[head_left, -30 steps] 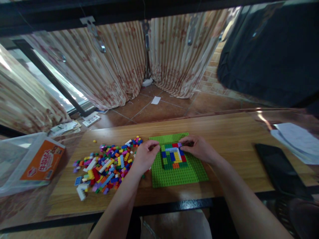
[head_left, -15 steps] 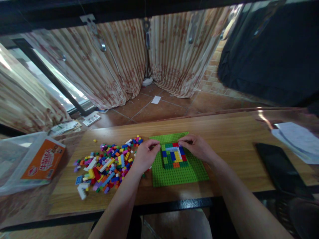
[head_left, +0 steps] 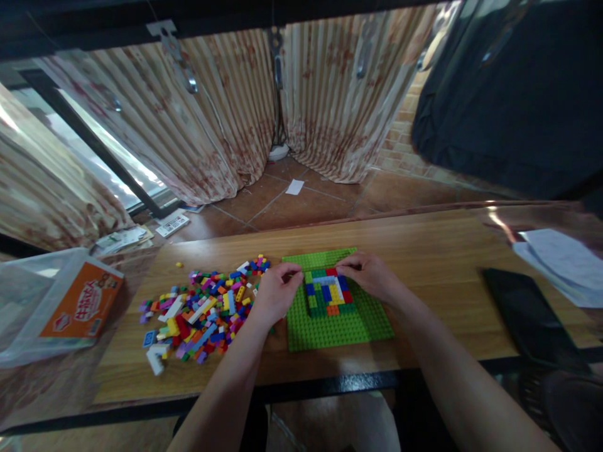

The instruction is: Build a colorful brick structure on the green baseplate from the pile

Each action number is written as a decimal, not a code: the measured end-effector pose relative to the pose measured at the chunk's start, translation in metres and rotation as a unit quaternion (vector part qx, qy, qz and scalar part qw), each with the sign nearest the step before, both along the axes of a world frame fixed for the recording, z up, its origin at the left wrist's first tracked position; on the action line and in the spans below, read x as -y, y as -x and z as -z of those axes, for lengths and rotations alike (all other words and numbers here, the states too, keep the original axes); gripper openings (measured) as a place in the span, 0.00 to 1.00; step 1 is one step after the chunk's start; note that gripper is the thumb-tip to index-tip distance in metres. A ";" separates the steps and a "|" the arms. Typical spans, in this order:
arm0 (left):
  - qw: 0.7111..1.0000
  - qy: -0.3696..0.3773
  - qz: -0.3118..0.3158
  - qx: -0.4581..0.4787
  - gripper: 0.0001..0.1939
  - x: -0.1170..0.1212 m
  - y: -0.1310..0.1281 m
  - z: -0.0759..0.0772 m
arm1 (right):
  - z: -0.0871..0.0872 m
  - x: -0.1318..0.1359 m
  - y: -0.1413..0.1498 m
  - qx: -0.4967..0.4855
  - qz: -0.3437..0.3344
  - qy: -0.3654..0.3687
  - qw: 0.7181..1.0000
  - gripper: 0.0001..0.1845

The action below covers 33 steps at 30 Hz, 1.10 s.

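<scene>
A green studded baseplate [head_left: 339, 334] lies on the table with a low, roughly square patch of building bricks [head_left: 331, 294] on it, in blue, red, yellow, white, green and orange. My left hand [head_left: 279, 290] is over the plate's left edge, thumb and fingertips pinched together by the patch's upper left corner. Opposite it, my right hand [head_left: 374, 276] has its fingertips closed at the upper right corner, touching or nearly touching the red and blue bricks there. Whatever either pinch holds is too small or hidden to make out.
Left of the plate spreads a heap of loose bricks [head_left: 202, 317]. A clear plastic box [head_left: 28, 307] with an orange label stands at the far left. On the right lie a black tablet-like slab [head_left: 530, 317] and white papers [head_left: 560, 263]. The table's dark front edge [head_left: 339, 382] runs near me.
Both hands stay almost where they were, fingertips still at the patch's upper corners. The whole view has shifted very slightly; the bricks look the same.
</scene>
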<state>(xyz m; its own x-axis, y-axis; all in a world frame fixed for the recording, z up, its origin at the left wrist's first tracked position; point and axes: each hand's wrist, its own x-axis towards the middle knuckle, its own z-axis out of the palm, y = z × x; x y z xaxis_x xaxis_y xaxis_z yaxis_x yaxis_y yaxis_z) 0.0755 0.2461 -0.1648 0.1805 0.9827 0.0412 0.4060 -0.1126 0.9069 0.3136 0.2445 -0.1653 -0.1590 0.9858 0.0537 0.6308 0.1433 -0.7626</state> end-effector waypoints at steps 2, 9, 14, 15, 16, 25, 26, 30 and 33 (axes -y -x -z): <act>1.000 -0.001 -0.001 -0.005 0.09 0.000 -0.001 -0.001 | -0.001 -0.001 -0.001 0.003 -0.006 0.005 1.000 0.12; 1.000 -0.011 0.002 -0.018 0.07 0.002 -0.003 -0.003 | 0.001 -0.002 -0.001 0.007 -0.024 -0.002 1.000 0.13; 1.000 -0.006 0.006 -0.019 0.07 0.002 -0.003 -0.006 | 0.000 0.001 -0.002 0.000 -0.018 -0.012 1.000 0.14; 1.000 -0.004 0.006 -0.022 0.07 0.002 -0.003 -0.007 | 0.000 0.002 -0.003 -0.001 -0.016 -0.011 1.000 0.15; 1.000 -0.002 0.005 -0.028 0.08 0.002 -0.003 -0.009 | 0.000 0.002 -0.004 -0.003 -0.013 -0.009 1.000 0.16; 0.992 -0.037 -0.021 -0.122 0.08 0.004 0.012 -0.024 | 0.004 0.002 -0.005 0.025 0.064 -0.014 0.998 0.21; 0.991 -0.041 -0.027 -0.126 0.08 0.002 0.016 -0.025 | 0.003 0.002 -0.005 0.033 0.065 -0.018 0.997 0.21; 0.989 -0.046 -0.070 -0.119 0.09 -0.007 0.043 -0.033 | 0.001 0.003 -0.005 0.058 0.072 -0.013 0.996 0.21; 0.988 -0.043 -0.096 -0.116 0.10 -0.010 0.078 -0.041 | 0.002 0.003 -0.006 0.072 0.074 -0.023 0.994 0.20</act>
<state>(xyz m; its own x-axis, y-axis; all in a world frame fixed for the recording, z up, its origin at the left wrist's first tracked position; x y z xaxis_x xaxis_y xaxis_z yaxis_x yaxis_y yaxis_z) -0.0026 0.2565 -0.1235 0.0050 0.9944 0.1053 0.6236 -0.0854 0.7771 0.3197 0.2415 -0.1675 -0.0223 0.9960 0.0864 0.7499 0.0738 -0.6574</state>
